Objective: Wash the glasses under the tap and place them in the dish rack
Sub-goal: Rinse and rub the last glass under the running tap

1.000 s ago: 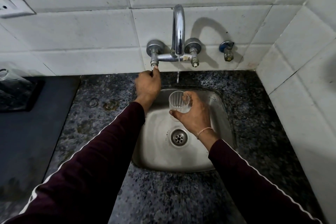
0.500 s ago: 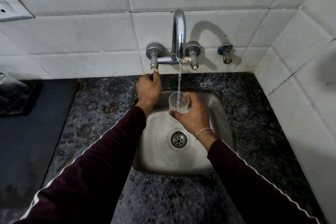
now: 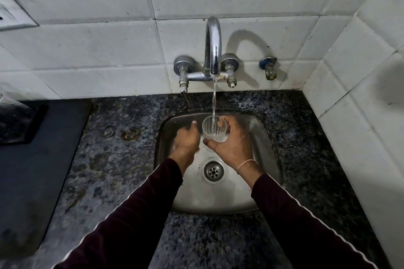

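A small clear ribbed glass stands upright in my right hand, held over the steel sink. Water runs from the chrome tap straight down into the glass. My left hand hovers just left of the glass, blurred by motion, thumb up and fingers loosely curled, holding nothing. The left tap handle stands free above it. No dish rack is in view.
Dark speckled granite counter surrounds the sink. A black stove top lies at the left with a clear plastic bag on it. White tiled walls close the back and right. A small valve sticks out right of the tap.
My left hand has let go of the left tap handle and dropped down beside the glass. The water went from a trickle to a steady stream into the glass.
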